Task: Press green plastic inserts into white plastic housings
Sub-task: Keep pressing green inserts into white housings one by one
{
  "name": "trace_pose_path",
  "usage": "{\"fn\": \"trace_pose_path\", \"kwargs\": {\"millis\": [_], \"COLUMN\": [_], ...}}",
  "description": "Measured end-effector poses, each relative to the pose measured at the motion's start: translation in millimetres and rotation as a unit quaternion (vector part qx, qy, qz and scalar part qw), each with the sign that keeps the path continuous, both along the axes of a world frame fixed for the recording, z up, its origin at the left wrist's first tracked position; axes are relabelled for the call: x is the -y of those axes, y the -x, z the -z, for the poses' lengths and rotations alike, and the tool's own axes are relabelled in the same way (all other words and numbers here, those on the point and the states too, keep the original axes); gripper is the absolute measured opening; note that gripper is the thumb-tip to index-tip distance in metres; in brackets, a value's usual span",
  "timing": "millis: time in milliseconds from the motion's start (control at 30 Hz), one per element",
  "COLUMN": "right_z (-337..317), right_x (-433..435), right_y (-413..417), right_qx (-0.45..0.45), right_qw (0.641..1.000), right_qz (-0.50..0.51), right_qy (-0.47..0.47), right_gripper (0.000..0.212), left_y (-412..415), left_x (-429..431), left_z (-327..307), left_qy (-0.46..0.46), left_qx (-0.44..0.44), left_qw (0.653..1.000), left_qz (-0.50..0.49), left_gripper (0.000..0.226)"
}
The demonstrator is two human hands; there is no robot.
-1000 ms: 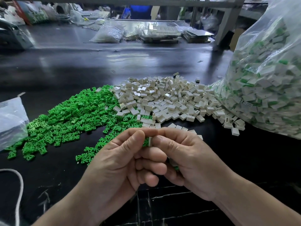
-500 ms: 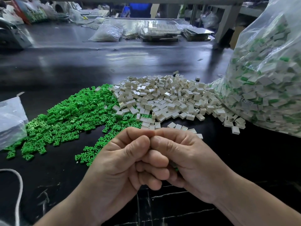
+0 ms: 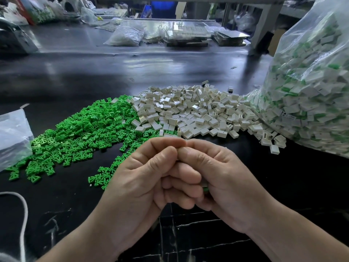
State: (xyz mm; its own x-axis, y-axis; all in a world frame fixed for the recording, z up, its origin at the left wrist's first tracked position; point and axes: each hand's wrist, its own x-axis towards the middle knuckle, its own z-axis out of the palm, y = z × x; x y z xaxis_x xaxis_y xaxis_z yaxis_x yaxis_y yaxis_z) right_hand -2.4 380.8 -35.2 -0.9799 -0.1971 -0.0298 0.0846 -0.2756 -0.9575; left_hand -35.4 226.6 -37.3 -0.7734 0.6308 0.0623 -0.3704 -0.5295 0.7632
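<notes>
Just this side of the white housing heap (image 3: 198, 112), the left hand (image 3: 147, 178) and right hand (image 3: 226, 178) have clenched tip to tip: the housing and insert showing between them a second ago are now hidden in the pinch, so the press looks done. A spare insert (image 3: 205, 189) peeks from the right palm. Left of the heap lie green inserts (image 3: 85, 133); right, the filled bag (image 3: 311, 91)

Clutter around a glossy black desk (image 3: 94, 72)
A white cord (image 3: 23, 214) loops at lower left, just below a crumpled clear bag (image 3: 13, 133) at the left edge. Along the top lie a filled plastic bag (image 3: 125, 35), stacked clear trays (image 3: 187, 34) and a dark flat stack (image 3: 230, 37), with a grey post (image 3: 262, 25) at upper right.
</notes>
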Motion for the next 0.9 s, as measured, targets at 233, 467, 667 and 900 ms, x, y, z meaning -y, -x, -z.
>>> {"fn": "trace_pose_path", "kwargs": {"millis": [233,467,667,900], "right_z": [1.8,1.3,17.0,25.0], "right_x": [-16.0,-37.1,-29.3,-7.6], "right_y": [8.4,18.4,11.9,17.7], "right_qx": [0.021,0.047,-0.089,-0.12], "right_qw": [0.988,0.988,0.85,0.725], "right_qz": [-0.011,0.022,0.093,0.08], "right_qy": [0.154,0.147,-0.51,-0.673], "right_gripper": [0.009,0.016,0.019,0.035], "left_y": [7.7,2.9,5.6,6.0], "left_x": [13.0,12.8,8.6,11.8], "left_z": [-2.3,12.3,19.4,17.7], "left_qy": [0.172,0.54,0.616,0.65], "left_qx": [-0.043,-0.447,-0.515,-0.514], "left_qw": [0.972,0.683,0.574,0.537], "left_qz": [-0.153,-0.202,-0.161,-0.158], "left_gripper": [0.019,0.027,0.032,0.017]}}
